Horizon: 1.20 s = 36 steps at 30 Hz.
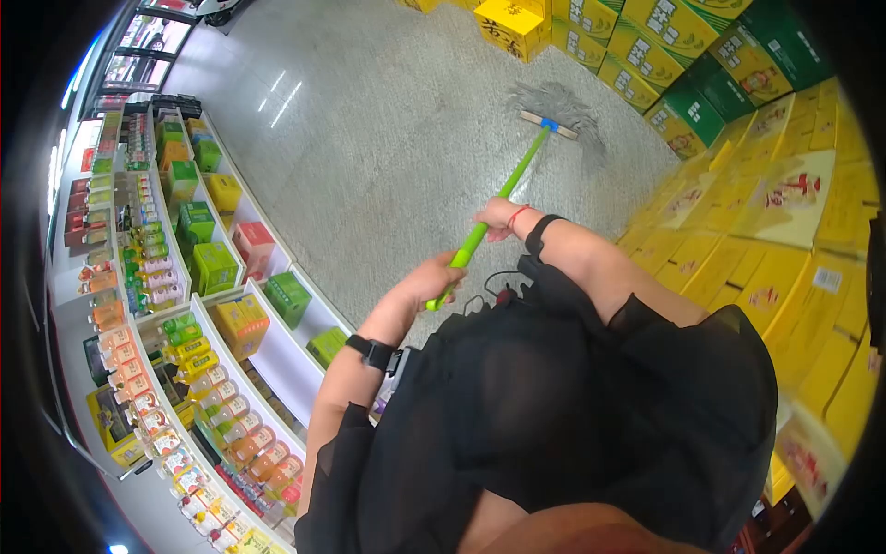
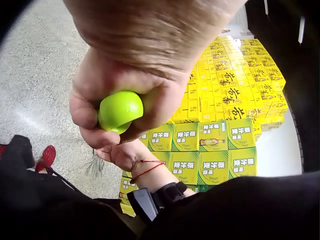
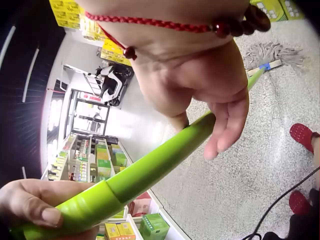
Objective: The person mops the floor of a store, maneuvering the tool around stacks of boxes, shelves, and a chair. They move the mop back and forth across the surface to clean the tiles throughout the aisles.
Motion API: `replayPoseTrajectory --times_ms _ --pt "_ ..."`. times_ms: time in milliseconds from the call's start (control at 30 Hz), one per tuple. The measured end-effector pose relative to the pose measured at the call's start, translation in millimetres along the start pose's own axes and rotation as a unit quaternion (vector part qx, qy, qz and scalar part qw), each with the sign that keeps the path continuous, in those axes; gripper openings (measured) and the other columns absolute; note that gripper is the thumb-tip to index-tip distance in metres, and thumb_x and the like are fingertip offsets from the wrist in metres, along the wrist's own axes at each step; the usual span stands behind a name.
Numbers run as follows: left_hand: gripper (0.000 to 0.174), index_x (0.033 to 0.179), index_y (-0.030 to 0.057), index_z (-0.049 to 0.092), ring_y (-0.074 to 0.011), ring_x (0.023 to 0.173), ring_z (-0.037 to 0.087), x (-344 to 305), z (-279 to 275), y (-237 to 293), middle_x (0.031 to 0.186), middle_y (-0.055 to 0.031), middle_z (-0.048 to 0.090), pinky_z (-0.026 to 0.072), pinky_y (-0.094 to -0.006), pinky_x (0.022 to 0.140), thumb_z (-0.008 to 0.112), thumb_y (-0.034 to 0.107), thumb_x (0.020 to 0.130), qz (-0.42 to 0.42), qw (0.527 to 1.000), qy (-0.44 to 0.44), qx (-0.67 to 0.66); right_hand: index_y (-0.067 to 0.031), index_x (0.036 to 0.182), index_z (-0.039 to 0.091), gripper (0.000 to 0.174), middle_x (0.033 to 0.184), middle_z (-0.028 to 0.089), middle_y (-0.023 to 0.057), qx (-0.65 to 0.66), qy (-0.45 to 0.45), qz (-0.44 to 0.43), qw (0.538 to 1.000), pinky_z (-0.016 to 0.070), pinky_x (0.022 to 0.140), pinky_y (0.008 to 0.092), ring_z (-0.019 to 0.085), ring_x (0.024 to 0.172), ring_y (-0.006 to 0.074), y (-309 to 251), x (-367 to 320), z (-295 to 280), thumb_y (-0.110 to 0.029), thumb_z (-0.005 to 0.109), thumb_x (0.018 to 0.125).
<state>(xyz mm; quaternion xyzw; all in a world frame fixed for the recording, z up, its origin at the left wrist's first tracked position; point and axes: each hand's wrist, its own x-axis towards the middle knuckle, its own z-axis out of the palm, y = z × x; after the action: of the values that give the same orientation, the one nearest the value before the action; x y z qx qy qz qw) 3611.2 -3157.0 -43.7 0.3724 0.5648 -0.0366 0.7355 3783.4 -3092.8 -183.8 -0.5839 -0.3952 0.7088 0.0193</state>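
A mop (image 1: 526, 159) with a bright green handle reaches out over the grey floor. Its grey string head (image 1: 561, 109) lies spread on the floor, fixed to a pale bar by a blue joint. My left hand (image 1: 434, 280) grips the handle near its top end; in the left wrist view the rounded green end cap (image 2: 120, 111) pokes out of the curled fingers. Farther down the shaft, my right hand (image 1: 501, 217) holds the handle, and the right wrist view shows its fingers (image 3: 231, 125) bent over the green tube.
White shelves (image 1: 277, 355) with bottles and boxes line the left side. Yellow cartons (image 1: 729, 268) are stacked along the right, with green-and-yellow beer cartons (image 1: 637, 51) beyond the mop. A black cable (image 3: 280, 202) hangs near red shoes (image 3: 302, 139). A scooter (image 3: 114, 82) stands by the doorway.
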Motion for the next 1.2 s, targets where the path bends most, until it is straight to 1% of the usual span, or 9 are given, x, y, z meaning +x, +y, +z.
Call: replayPoseTrajectory --times_ms 167,333,567,633,767,833,900,1033,1200 --pt "0.043 0.122 0.0026 0.04 -0.0107 0.057 0.045 75 9 101 0.073 -0.0035 0.045 0.0392 -0.0225 0.042 0.051 0.012 0.082 0.018 1.0 -0.007 0.007 0.0034 0.084 0.057 0.034 0.068 0.059 0.0123 0.038 0.054 -0.003 0.998 0.0492 0.045 0.0289 0.059 0.053 0.0194 -18 29 -119 -0.03 0.057 0.081" --pt "0.044 0.121 0.0014 0.041 -0.0107 0.05 0.044 122 14 154 0.07 -0.004 0.045 0.0381 -0.0222 0.041 0.054 0.011 0.08 0.051 0.998 0.006 -0.042 -0.0016 0.082 0.058 0.028 0.072 0.061 0.0096 0.175 0.141 -0.008 0.974 0.0494 0.051 0.0304 0.06 0.06 0.0184 -26 49 -173 -0.029 0.056 0.081" --pt "0.05 0.127 0.0033 0.036 -0.0103 0.049 0.043 83 -8 83 0.069 -0.0026 0.044 0.0381 -0.0219 0.042 0.053 0.01 0.08 0.047 0.999 0.01 0.001 -0.0023 0.084 0.057 0.024 0.071 0.06 0.0096 0.163 0.073 0.02 0.984 0.0485 0.048 0.0315 0.06 0.058 0.0188 -13 62 -106 -0.026 0.053 0.083" --pt "0.053 0.13 0.0044 0.033 -0.0097 0.049 0.042 52 -15 48 0.069 -0.002 0.044 0.0382 -0.0218 0.042 0.053 0.01 0.081 0.034 0.998 0.03 -0.04 -0.0005 0.087 0.055 0.028 0.074 0.06 0.0106 0.109 -0.013 0.042 0.993 0.0482 0.051 0.0287 0.06 0.061 0.018 -12 58 -67 -0.028 0.058 0.082" --pt "0.055 0.132 0.0051 0.031 -0.0094 0.053 0.043 -23 -26 -26 0.07 -0.0016 0.044 0.0386 -0.0217 0.044 0.052 0.009 0.081 0.02 0.996 0.024 -0.086 0.0005 0.09 0.058 0.029 0.073 0.061 0.0119 0.015 -0.094 0.025 0.995 0.0505 0.05 0.0288 0.061 0.059 0.0188 -11 37 16 -0.028 0.053 0.084" --pt "0.055 0.132 0.0056 0.03 -0.0091 0.057 0.043 -57 -26 -64 0.071 -0.0012 0.044 0.039 -0.0216 0.045 0.051 0.008 0.082 0.015 0.992 0.041 -0.12 0.0025 0.092 0.058 0.032 0.074 0.061 0.0132 0.003 -0.181 0.035 0.983 0.0516 0.052 0.0288 0.062 0.062 0.0201 -11 21 53 -0.028 0.054 0.084" --pt "0.051 0.129 0.0064 0.035 -0.0095 0.048 0.043 -83 -25 -90 0.068 -0.0013 0.044 0.0385 -0.0224 0.044 0.051 0.012 0.081 0.024 0.989 0.064 -0.134 0.0032 0.092 0.057 0.033 0.075 0.062 0.0139 0.01 -0.199 0.031 0.979 0.052 0.053 0.0293 0.062 0.063 0.0207 -7 14 88 -0.029 0.053 0.084" --pt "0.052 0.129 0.0053 0.035 -0.0099 0.049 0.044 -100 -31 -108 0.069 -0.0022 0.046 0.0379 -0.0228 0.044 0.051 0.013 0.08 0.0 0.991 0.084 -0.109 0.0043 0.096 0.056 0.035 0.078 0.062 0.0157 -0.001 -0.24 0.036 0.97 0.0529 0.055 0.0305 0.063 0.067 0.0219 -11 18 113 -0.029 0.053 0.084" --pt "0.045 0.124 0.0027 0.039 -0.0103 0.047 0.045 -65 -51 -67 0.064 -0.0014 0.047 0.0379 -0.0241 0.043 0.049 0.011 0.081 0.028 0.995 0.062 -0.067 0.0035 0.096 0.056 0.035 0.08 0.062 0.0148 -0.01 -0.209 0.021 0.978 0.0529 0.055 0.0295 0.063 0.066 0.0205 -42 26 68 -0.029 0.055 0.083"
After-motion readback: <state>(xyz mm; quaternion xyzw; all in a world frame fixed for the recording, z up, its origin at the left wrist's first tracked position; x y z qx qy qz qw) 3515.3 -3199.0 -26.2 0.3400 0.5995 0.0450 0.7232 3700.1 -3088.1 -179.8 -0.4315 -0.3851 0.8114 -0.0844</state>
